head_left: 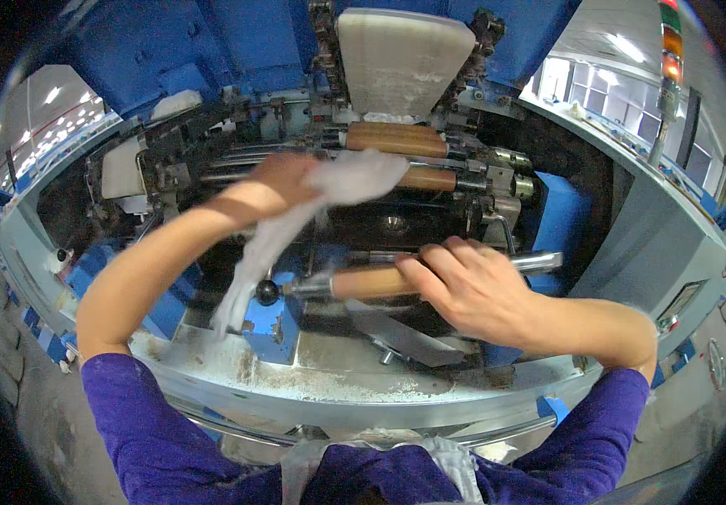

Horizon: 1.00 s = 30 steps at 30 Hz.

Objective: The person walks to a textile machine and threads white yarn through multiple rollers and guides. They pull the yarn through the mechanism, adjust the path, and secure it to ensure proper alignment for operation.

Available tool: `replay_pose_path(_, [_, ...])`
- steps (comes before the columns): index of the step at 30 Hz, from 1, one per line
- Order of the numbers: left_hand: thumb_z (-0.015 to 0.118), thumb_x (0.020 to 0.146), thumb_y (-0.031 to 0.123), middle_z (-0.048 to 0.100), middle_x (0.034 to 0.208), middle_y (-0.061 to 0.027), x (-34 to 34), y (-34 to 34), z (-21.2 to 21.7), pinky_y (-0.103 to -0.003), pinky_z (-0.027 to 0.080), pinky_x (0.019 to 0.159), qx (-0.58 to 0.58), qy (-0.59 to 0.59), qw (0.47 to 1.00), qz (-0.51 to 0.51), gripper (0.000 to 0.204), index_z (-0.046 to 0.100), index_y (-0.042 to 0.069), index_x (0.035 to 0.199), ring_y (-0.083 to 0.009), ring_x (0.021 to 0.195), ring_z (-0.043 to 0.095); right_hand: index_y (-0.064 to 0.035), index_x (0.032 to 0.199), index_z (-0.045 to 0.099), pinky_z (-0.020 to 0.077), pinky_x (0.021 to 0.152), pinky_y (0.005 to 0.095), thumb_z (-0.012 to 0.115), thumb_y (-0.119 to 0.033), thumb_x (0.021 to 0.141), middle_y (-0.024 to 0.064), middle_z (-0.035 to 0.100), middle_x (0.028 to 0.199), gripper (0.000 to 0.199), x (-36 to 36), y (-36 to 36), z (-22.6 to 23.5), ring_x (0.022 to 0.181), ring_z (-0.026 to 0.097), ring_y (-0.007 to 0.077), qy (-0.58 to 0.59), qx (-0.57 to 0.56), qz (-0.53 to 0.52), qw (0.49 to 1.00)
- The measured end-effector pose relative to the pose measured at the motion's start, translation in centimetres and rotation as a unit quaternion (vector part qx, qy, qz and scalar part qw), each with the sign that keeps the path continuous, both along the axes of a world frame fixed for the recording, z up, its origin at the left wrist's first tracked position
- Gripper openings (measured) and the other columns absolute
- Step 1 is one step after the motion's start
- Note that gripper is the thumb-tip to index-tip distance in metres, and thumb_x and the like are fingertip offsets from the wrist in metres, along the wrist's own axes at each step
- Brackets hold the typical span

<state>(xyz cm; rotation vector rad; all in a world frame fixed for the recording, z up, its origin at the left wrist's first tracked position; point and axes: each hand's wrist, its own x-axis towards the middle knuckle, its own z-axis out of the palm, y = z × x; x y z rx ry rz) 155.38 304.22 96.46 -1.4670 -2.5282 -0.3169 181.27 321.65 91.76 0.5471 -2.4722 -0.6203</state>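
White cloth bunched in the left hand wipes the upper rollers; right hand clamps the tan front roller, seemingly steadying it mid-clean; the next pass needs firm pressure.

Evenly bright, lit from overhead: strip lamps glowing white at upper right, smaller ceiling lights blown out at upper left. Soft shadow only in the machine's dark recess under the rollers. Mild glare on the pale metal ledge near the bottom. Motion blur across the left hand and its white cloth; right hand sharp. Strong fisheye bending toward the rim, black vignette at every corner, detail softening outward.
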Motion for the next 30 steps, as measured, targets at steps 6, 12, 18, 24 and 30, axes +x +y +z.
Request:
replay_pose_path(6, [0.065,0.085,0.029,0.066,0.101,-0.0075,-1.8,1.6,2.3,-0.029,0.049,0.079,0.299,-0.218,0.922,-0.115,0.041,0.059,0.003,0.116,-0.0151,0.09,0.061,-0.0022,0.121,0.054,0.0492,0.065,0.033,0.065,-0.014,0.07,0.0103,0.06,0.093,0.054,3.6,1.5,4.4,0.081,0.058,0.023,0.178,0.063,0.06,0.98])
replay_pose_path(12, [0.052,0.09,0.028,0.039,0.136,-0.0218,9.6,9.0,-4.1,-0.036,0.029,0.107,0.08,-0.211,0.97,-0.093,0.051,0.044,-0.001,0.131,-0.0308,0.127,0.04,-0.0117,0.127,0.05,0.0498,0.077,0.0394,0.065,-0.017,0.08,0.0133,0.058,0.107,0.05,0.8,5.1,9.5,0.093,0.06,0.0319,0.271,-0.035,-0.091,0.958])
replay_pose_path(18, [0.057,0.089,0.038,0.048,0.122,-0.0359,16.9,7.0,-6.9,-0.044,0.044,0.096,-0.04,-0.369,0.885,-0.28,0.086,0.011,-0.015,0.138,-0.0417,0.113,0.051,-0.0123,0.129,0.047,0.049,0.085,0.0406,0.06,-0.023,0.086,0.0124,0.056,0.109,0.046,-10.0,9.6,9.1,0.101,0.057,0.031,0.174,-0.039,-0.098,0.979])
replay_pose_path(24, [0.048,0.093,0.041,0.063,0.071,-0.0187,17.3,0.9,-5.2,-0.05,0.053,0.06,-0.273,-0.132,0.85,-0.431,0.042,0.054,0.006,0.115,-0.0375,0.069,0.065,-0.0091,0.129,0.046,0.0479,0.088,0.0393,0.061,-0.028,0.085,0.0127,0.054,0.109,0.05,-17.0,11.0,5.9,0.102,0.057,0.0302,0.092,-0.043,-0.101,0.99])
replay_pose_path(30, [0.049,0.092,0.04,0.066,0.08,-0.0171,14.3,-1.2,-3.5,-0.046,0.053,0.065,-0.258,-0.091,0.91,-0.311,0.043,0.052,0.008,0.12,-0.0347,0.077,0.066,-0.0128,0.127,0.049,0.0489,0.089,0.0446,0.056,-0.032,0.087,0.0146,0.055,0.114,0.045,-19.5,11.6,3.8,0.11,0.054,0.0331,0.045,-0.089,-0.079,0.992])
